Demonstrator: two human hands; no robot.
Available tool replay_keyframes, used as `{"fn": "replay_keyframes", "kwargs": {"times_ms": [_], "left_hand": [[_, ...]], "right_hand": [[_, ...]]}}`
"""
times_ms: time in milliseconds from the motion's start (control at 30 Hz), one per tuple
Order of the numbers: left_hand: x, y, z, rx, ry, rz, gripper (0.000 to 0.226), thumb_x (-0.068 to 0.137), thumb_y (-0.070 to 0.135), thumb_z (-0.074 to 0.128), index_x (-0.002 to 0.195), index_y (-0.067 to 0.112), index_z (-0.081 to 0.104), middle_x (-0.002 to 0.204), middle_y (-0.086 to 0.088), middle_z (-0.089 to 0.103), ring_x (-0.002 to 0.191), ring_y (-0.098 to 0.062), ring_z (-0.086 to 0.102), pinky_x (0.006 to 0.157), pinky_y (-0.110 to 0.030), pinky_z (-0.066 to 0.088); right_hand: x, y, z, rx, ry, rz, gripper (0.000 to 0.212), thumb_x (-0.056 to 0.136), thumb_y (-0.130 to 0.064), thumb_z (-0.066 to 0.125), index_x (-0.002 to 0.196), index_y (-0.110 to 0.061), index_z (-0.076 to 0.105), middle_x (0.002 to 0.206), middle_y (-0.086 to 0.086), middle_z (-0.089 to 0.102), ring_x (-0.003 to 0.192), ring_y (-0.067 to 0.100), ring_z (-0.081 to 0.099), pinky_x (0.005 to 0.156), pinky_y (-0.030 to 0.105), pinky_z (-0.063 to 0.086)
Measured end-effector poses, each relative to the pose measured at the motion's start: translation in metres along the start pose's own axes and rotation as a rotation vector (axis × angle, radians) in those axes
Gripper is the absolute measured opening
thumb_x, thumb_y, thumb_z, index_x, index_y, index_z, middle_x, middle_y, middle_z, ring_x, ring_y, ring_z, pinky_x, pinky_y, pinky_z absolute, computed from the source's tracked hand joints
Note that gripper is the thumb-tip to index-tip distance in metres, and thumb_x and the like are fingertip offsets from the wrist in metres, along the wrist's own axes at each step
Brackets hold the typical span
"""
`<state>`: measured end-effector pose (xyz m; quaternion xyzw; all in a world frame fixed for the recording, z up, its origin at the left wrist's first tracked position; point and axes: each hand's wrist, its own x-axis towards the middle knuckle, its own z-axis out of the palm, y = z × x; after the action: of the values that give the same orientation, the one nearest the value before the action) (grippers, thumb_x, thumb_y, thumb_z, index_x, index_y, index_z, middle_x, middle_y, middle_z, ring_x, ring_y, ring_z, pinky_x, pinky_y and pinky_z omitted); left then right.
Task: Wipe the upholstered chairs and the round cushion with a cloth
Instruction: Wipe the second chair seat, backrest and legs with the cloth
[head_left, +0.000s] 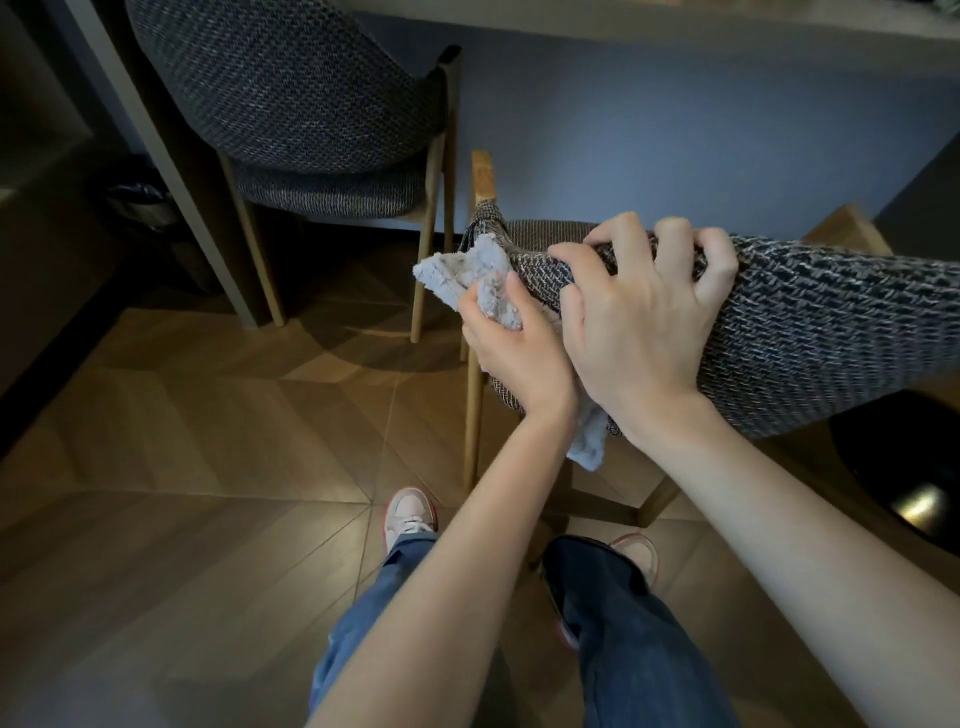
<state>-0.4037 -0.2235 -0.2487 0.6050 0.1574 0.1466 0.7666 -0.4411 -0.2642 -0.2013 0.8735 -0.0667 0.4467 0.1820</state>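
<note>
The floor (182, 441) is brown wood with slanted boards. The near chair (831, 322) and the far chair (291, 88) stand on it on wooden legs. Two shoes (410, 512) stand on it too. A dark round thing (904, 467), maybe a base, sits at the right.

Both bare forearms reach forward, hands close side by side. The left hand (519, 348) clutches the cloth (452, 273); the right hand (641, 322) curls its fingers over the chair back (831, 322).
</note>
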Motion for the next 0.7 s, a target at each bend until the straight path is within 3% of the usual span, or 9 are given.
{"fn": "replay_keyframes", "kwargs": {"times_ms": [67,133,200,300,400,467,600,700], "left_hand": [[-0.004,-0.011,0.001,0.019,0.024,0.05,0.028,0.097,0.024,0.053,0.118,0.006,0.051,0.105,-0.007,0.054,0.089,-0.003,0.051,0.072,-0.001,0.036],[-0.003,-0.023,0.001,0.044,0.039,0.08,0.028,0.097,0.022,0.053,0.119,0.003,0.051,0.102,-0.005,0.051,0.084,0.004,0.046,0.069,0.001,0.032],[0.0,-0.035,0.0,0.064,0.039,0.068,0.029,0.097,0.022,0.053,0.119,0.004,0.051,0.1,-0.002,0.048,0.082,0.001,0.043,0.07,-0.004,0.032],[0.007,-0.056,-0.004,0.126,0.009,-0.06,0.036,0.099,0.028,0.049,0.129,0.009,0.046,0.106,0.0,0.045,0.095,-0.008,0.043,0.08,-0.014,0.032],[0.014,-0.077,-0.01,0.193,-0.105,-0.359,0.047,0.1,0.031,0.046,0.144,0.017,0.034,0.126,-0.011,0.052,0.114,-0.022,0.05,0.092,-0.028,0.04],[0.013,-0.08,-0.014,0.199,-0.215,-0.536,0.043,0.1,0.03,0.046,0.141,0.019,0.038,0.13,-0.012,0.055,0.112,-0.025,0.054,0.093,-0.033,0.044],[0.0,-0.061,-0.022,0.006,-0.154,-0.574,0.039,0.097,0.027,0.051,0.132,0.012,0.041,0.12,-0.013,0.057,0.112,-0.029,0.056,0.099,-0.045,0.046],[-0.011,-0.029,-0.029,-0.14,-0.244,-0.529,0.033,0.095,0.025,0.055,0.123,0.01,0.047,0.116,-0.016,0.061,0.107,-0.029,0.062,0.095,-0.048,0.05]], "right_hand": [[-0.001,0.001,0.001,-0.002,-0.002,-0.004,0.038,0.095,-0.023,0.035,0.101,-0.027,0.072,0.102,-0.002,0.066,0.097,0.021,0.041,0.094,0.039,0.022],[-0.001,0.001,0.002,-0.018,0.01,-0.007,0.038,0.095,-0.022,0.035,0.101,-0.027,0.072,0.101,-0.002,0.066,0.097,0.021,0.04,0.094,0.038,0.022],[-0.001,0.001,0.003,-0.037,0.026,0.001,0.042,0.096,-0.021,0.031,0.1,-0.028,0.072,0.1,-0.003,0.066,0.097,0.021,0.041,0.093,0.037,0.023],[-0.001,0.0,0.003,-0.06,0.051,0.0,0.043,0.095,-0.02,0.03,0.097,-0.028,0.073,0.097,-0.005,0.067,0.092,0.023,0.056,0.092,0.037,0.024],[0.0,0.0,0.002,-0.059,0.055,-0.012,0.031,0.09,-0.019,0.044,0.095,-0.028,0.073,0.095,-0.005,0.067,0.087,0.024,0.059,0.091,0.037,0.024],[0.0,0.001,0.0,-0.048,0.051,-0.011,0.028,0.088,-0.018,0.047,0.095,-0.028,0.073,0.095,-0.005,0.066,0.087,0.025,0.06,0.091,0.037,0.024],[0.0,0.0,-0.007,0.005,-0.033,-0.011,0.029,0.089,-0.019,0.047,0.101,-0.028,0.072,0.101,-0.003,0.066,0.092,0.027,0.059,0.095,0.038,0.023],[-0.005,0.004,-0.019,0.093,-0.139,-0.026,0.033,0.091,-0.019,0.045,0.113,-0.024,0.069,0.116,-0.002,0.066,0.108,0.028,0.056,0.104,0.039,0.021]]}}
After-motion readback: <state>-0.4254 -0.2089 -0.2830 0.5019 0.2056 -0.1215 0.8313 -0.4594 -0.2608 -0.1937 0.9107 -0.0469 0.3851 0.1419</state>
